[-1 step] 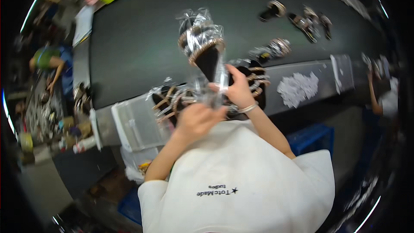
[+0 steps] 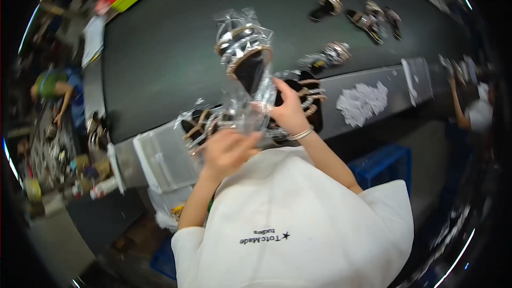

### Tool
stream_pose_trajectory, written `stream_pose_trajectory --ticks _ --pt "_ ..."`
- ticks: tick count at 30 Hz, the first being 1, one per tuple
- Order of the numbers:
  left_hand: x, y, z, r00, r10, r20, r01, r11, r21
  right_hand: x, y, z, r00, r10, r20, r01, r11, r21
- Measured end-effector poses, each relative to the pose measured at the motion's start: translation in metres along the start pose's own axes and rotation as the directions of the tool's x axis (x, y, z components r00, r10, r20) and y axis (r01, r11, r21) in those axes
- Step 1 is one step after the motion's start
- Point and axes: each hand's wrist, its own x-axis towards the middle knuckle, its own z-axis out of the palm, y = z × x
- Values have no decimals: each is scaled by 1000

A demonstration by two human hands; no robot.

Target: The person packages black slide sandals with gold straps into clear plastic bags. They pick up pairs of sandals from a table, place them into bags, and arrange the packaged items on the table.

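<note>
A dark-soled sandal with beaded, shiny straps (image 2: pixel 249 69) stands out over the belt inside a clear plastic bag (image 2: pixel 246 112). My right hand (image 2: pixel 290 111) grips the bag's right edge near the lower end of the sandal, thumb stretched up along the plastic. Lower down, my left hand (image 2: pixel 230 151) is closed at the bag's bottom end; its fingers are slightly blurred. Behind my hands, more strappy sandals lie bunched along the near ledge: one group (image 2: pixel 201 125) on the left and another (image 2: pixel 309 96) beside my right wrist.
A dark green conveyor belt (image 2: pixel 160 58) stretches ahead, with a bagged sandal (image 2: pixel 328 57) and several loose sandals (image 2: pixel 368 24) toward the right. White paper pieces (image 2: pixel 362 104) lie on the metal ledge. A clear plastic bin (image 2: pixel 166 160) is at left, a blue crate (image 2: pixel 381 165) below right. Co-workers are at both sides.
The whole view shifts slightly, things moving a little to the left. My left hand moves slightly left with the bag's bottom end; the right hand keeps its grip.
</note>
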Motion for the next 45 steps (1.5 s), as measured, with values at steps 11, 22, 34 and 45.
stream_pose_trajectory --ticks 11,22,34,45 --pt "-115 -46 30 421 -881 216 -47 -260 -965 -27 42 -98 980 183 -81 -192 974 -119" --pt "-230 -111 25 -39 -987 -155 696 85 -713 -50 253 -232 863 -47 -503 -433 444 -784" --pt "-182 -99 52 -258 -963 -74 585 -95 -805 107 167 -131 963 -21 -270 -63 952 -298" --pt "-145 -92 81 -183 -983 -12 623 -106 -775 244 213 23 938 222 -264 -332 370 -868"
